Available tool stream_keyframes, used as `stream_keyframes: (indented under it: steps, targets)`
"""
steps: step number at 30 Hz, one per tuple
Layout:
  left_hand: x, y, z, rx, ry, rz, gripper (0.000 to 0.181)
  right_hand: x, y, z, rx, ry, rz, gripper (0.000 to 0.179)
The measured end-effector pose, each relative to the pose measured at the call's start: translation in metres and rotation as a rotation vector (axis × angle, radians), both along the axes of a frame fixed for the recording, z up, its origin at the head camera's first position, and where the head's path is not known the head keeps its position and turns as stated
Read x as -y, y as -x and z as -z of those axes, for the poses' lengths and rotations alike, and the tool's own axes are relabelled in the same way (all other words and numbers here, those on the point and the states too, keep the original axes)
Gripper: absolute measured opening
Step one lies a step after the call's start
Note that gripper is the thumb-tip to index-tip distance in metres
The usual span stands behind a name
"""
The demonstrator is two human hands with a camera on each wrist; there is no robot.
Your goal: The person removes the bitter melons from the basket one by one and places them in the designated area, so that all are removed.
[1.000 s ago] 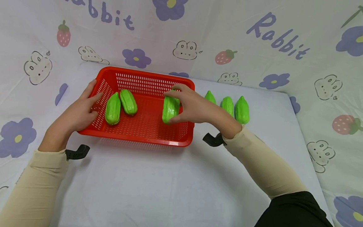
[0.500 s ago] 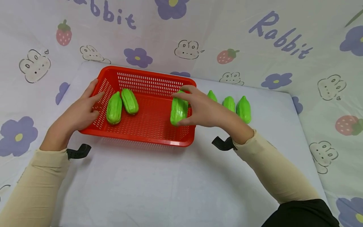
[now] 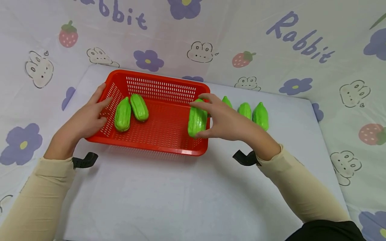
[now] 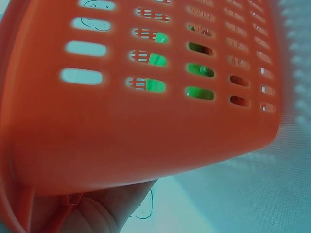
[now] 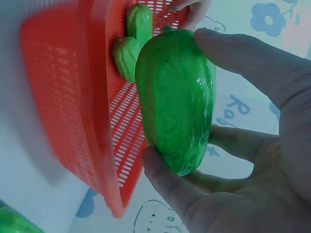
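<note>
My right hand (image 3: 224, 118) pinches a glossy green, ridged, oblong fruit (image 3: 197, 119) between thumb and fingertips. It holds the fruit over the right end of a red plastic basket (image 3: 147, 147). The right wrist view shows the fruit (image 5: 177, 102) upright, its small nub at the top, with the basket's rim behind it. At the basket's left end, my left hand (image 3: 82, 120) grips the rim, fingers reaching over it. Two similar fruits, a left one (image 3: 122, 115) and a right one (image 3: 139, 107), lie inside near that hand. Through the wall slots, green (image 4: 155, 86) shows in the left wrist view.
Right of the basket, three more green fruits stand in a row on the white table: one partly hidden (image 3: 227, 101) by my hand, a middle one (image 3: 245, 109) and a right one (image 3: 260, 115). A printed cloth (image 3: 217, 30) rises behind the table.
My right hand has moved to the right with the fruit, from inside the basket's right part toward its right rim. The left hand stays on the left rim.
</note>
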State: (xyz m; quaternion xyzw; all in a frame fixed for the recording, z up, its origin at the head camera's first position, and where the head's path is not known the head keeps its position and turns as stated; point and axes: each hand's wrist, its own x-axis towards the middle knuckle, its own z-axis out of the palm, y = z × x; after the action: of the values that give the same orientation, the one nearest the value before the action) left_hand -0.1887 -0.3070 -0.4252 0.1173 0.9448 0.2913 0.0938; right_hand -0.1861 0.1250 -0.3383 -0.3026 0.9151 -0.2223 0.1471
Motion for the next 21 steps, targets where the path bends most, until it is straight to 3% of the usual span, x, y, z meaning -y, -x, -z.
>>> stream_keyframes:
  steps: [21]
  targets:
    - [0.001, 0.001, 0.002, -0.014, 0.011, 0.005, 0.075, -0.034, -0.016, -0.011, -0.014, -0.013, 0.067, 0.089]
